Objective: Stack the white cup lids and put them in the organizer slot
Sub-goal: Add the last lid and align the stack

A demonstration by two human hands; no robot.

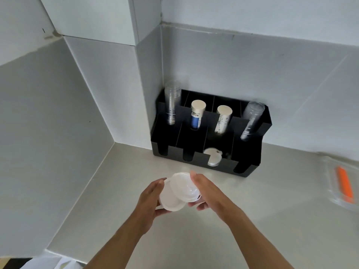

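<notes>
Gripping tilted white lids (179,191) between both hands (149,199) (208,193), faces angled toward the organizer (250,152).

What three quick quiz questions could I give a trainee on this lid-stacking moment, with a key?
1. True or false: both hands hold the white lids above the counter.
2. Which front slot of the black organizer already holds a lid: A first from left, B third from left, C fourth from left?
3. Fill in: the back slots hold stacks of ____.

Key: 1 true, left hand and right hand; 2 B; 3 cups.
</notes>
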